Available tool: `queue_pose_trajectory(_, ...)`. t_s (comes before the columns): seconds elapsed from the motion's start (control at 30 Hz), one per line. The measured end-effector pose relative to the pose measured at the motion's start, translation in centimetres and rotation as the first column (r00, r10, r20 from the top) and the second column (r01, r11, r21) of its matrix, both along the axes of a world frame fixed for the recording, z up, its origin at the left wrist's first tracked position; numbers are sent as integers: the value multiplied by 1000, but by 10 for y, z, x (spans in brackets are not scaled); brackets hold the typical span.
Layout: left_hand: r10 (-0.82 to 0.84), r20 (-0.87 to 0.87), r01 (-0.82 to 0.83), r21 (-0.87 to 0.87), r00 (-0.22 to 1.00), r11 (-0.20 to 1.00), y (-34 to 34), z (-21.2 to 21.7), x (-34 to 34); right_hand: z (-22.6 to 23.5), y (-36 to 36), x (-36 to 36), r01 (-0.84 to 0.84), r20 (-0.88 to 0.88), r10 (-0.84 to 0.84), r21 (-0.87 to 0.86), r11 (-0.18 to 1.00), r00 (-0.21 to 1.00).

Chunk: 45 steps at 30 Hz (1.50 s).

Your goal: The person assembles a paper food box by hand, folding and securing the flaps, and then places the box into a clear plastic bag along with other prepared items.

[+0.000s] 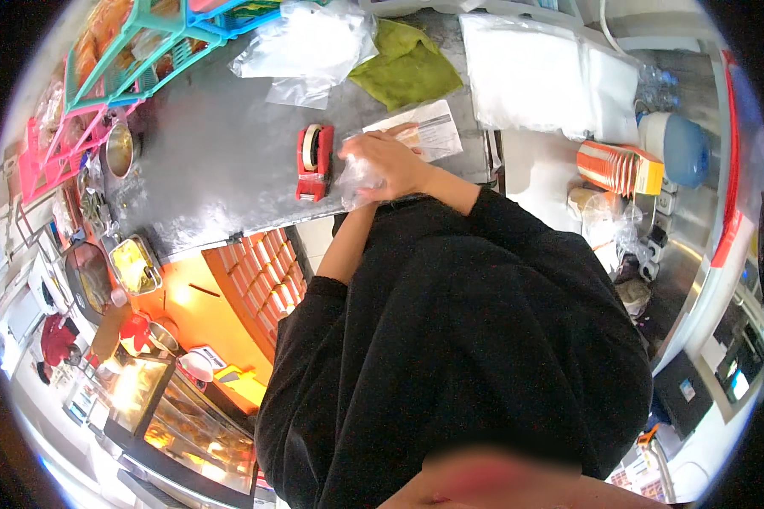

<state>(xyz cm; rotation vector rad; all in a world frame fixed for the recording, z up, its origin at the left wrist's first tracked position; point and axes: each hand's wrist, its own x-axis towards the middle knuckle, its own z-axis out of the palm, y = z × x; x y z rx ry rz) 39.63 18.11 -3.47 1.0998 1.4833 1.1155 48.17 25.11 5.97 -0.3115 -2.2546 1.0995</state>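
My two hands are crossed close together near the front edge of a dark table. My right hand (pixel 390 163) is on top, with its fingers curled round a crumpled clear plastic bag (pixel 356 183). My left hand (pixel 366 204) is mostly hidden under the right hand and the plastic, so its grip does not show. A few fingertips lie on a printed white paper (pixel 437 130) just beyond; which hand they belong to is unclear. To the left of the bag stands a red tape dispenser (pixel 312 163) with a roll of tape in it.
A green cloth (pixel 407 64) and clear plastic bags (pixel 307 42) lie at the back. White plastic bags (pixel 530 76) are stacked at right. Teal and pink baskets (pixel 115 81) border the left, near a metal pot (pixel 120 151). A lit display case (pixel 195 433) stands lower left.
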Motion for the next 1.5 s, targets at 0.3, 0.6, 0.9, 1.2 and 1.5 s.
queue_pose_trajectory(0.3, -166, -727, 443, 207, 666, 873, 42, 61, 41, 66, 88, -87, -835, 345, 835, -203, 512, 428)
queue_pose_trajectory(0.6, 48, -421, 78, 278, 906, 957, 117, 155, -4, 31, 204, 51, 281, 329, -210, -185, 942, 921)
queue_pose_trajectory(0.9, -34, -691, 295, 263, 722, 919, 115, 56, 37, -11, -33, 104, 522, 609, 23, -698, 490, 793)
queue_pose_trajectory(1.2, -299, -292, 297, -53, 908, 953, 60, 37, 17, 6, 295, -7, 642, 144, -635, -1, 767, 759)
queue_pose_trajectory(1.5, -337, -233, 270, -276, 912, 922, 5, 65, -2, -49, 363, -72, 661, 575, -724, 378, 648, 381)
